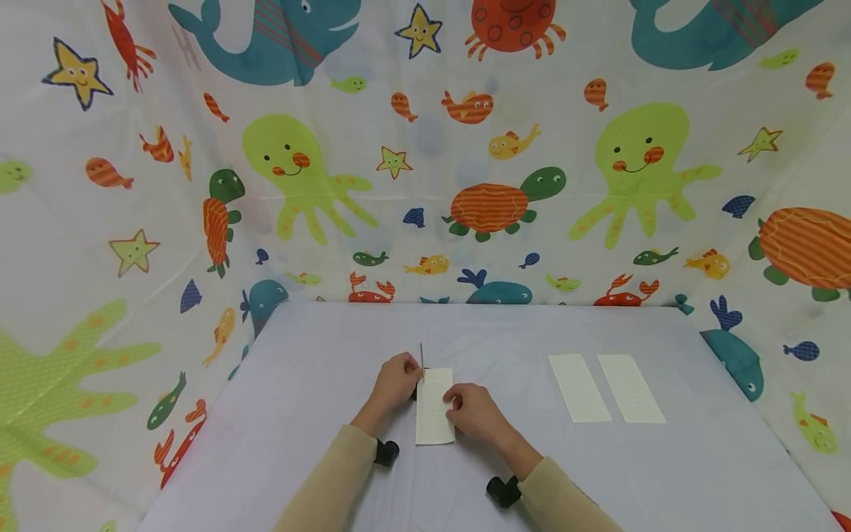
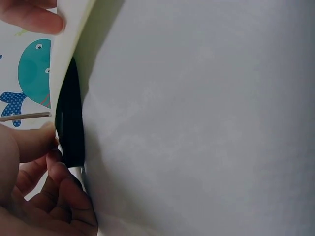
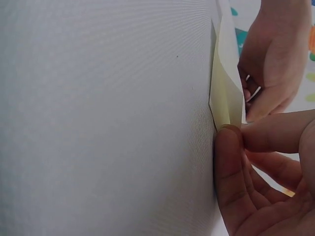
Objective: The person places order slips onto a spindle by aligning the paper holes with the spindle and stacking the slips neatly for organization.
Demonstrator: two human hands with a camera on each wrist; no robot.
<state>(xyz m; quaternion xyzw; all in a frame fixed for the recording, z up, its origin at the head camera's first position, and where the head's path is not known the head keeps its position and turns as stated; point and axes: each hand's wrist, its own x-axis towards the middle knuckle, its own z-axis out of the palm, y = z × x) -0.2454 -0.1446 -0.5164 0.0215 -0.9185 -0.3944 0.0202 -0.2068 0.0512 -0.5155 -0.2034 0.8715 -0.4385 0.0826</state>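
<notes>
While your right hand [image 1: 473,411] pinches the right long edge of the pale lined paper slip [image 1: 435,417] between thumb and forefinger, your left hand [image 1: 397,378] has fingertips closed at the lower end, in the left wrist view, of what looks like a black binder clip [image 2: 71,118]. From that left grip, the paper lies immediately to the right and toward you, its long axis running away from your body. Your left hand is the nearer to the clip, which sits against the slip's left long edge near the far corner; its thin metal lever [image 2: 24,117] stands up beside your fingertips. Whether those fingers also grasp paper, you cannot tell. Count one clip, one held slip, its layers too hidden to number, and two loose lined slips [image 1: 580,391], [image 1: 631,391], well right of your right-hand pinch, side by side.
</notes>
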